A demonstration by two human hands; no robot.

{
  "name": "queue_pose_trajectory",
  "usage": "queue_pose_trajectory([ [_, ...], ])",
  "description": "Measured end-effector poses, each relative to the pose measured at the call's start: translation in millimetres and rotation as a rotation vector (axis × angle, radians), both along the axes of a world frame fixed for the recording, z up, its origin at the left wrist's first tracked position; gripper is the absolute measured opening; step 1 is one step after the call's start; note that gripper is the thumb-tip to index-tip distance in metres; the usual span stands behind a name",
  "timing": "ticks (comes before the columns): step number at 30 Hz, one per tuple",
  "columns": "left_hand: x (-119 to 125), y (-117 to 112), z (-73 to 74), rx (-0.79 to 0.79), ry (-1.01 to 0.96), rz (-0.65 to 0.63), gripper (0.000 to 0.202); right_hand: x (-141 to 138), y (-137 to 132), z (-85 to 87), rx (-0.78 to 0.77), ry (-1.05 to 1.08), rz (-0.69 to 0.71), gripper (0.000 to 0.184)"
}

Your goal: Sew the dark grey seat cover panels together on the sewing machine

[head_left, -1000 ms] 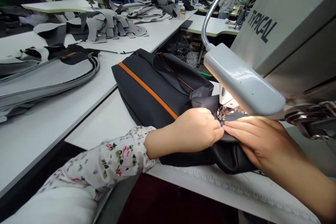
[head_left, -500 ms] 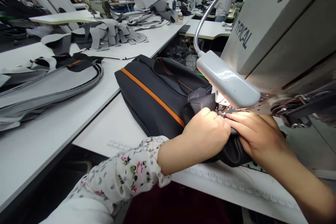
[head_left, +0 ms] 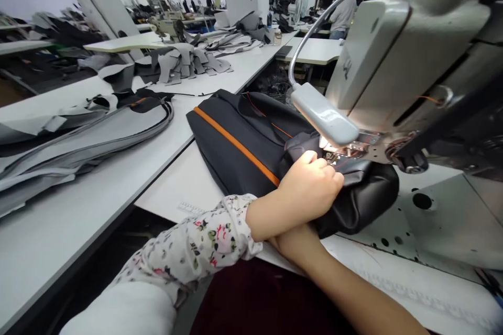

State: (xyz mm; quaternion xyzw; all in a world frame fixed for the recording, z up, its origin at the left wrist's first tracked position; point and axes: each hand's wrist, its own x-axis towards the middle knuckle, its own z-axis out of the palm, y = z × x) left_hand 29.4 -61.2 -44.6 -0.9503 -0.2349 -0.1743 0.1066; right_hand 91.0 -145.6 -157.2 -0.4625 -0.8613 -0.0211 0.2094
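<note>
A black leather-like cover with an orange stripe and orange stitching lies across the machine table, its near part bunched at the sewing machine. My left hand is closed on the edge of the cover, just in front of the presser foot. My right hand reaches beneath my left wrist, by the near edge of the cover; its fingers are hidden. Right of my left hand, a loose fold of the cover rests under the machine head.
A lamp on a bendable metal neck hangs over the needle area. Grey-and-black sewn pieces lie on the left table, with a heap of grey cut pieces behind. A ruler strip runs along the front edge. People stand far back.
My right hand has left the cover beside the needle and moved left, under my left forearm. My left hand keeps its grip. The view has shifted right and tilted up a little.
</note>
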Motion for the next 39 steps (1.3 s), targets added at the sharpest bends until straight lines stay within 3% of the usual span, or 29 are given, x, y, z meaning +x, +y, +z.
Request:
queue_pose_trajectory([
  [3,-10,-1,3.2,-0.008,-0.035,-0.045,0.038,49,-41,3.0,-0.037,0.060,0.020,0.026],
  [6,-22,11,15.0,-0.102,-0.019,-0.196,0.056,105,-72,1.7,-0.047,0.116,0.117,0.028],
  [9,-35,40,29.3,-0.317,0.023,-0.418,0.047,134,-76,14.9,-0.012,0.100,0.127,0.024],
  [12,-44,72,37.4,-0.551,0.076,-0.588,0.037,130,-69,55.7,0.120,0.127,0.117,0.025],
  [16,-46,96,36.1,-0.678,0.111,-0.696,0.035,106,-43,120.0,0.328,-0.030,-0.033,0.049],
  [19,-43,104,32.1,-0.699,0.113,-0.734,0.034,92,-10,140.7,0.233,-0.239,-0.169,0.042],
  [23,-42,110,26.1,-0.718,0.094,-0.745,0.028,86,12,134.1,0.200,-0.371,-0.230,0.036],
  [30,-48,95,12.4,-0.456,0.004,-0.710,0.028,89,6,117.4,0.245,-0.393,-0.248,0.034],
  [39,-49,87,1.1,-0.329,0.012,-0.657,0.033,99,10,113.1,0.228,-0.349,-0.238,0.048],
])
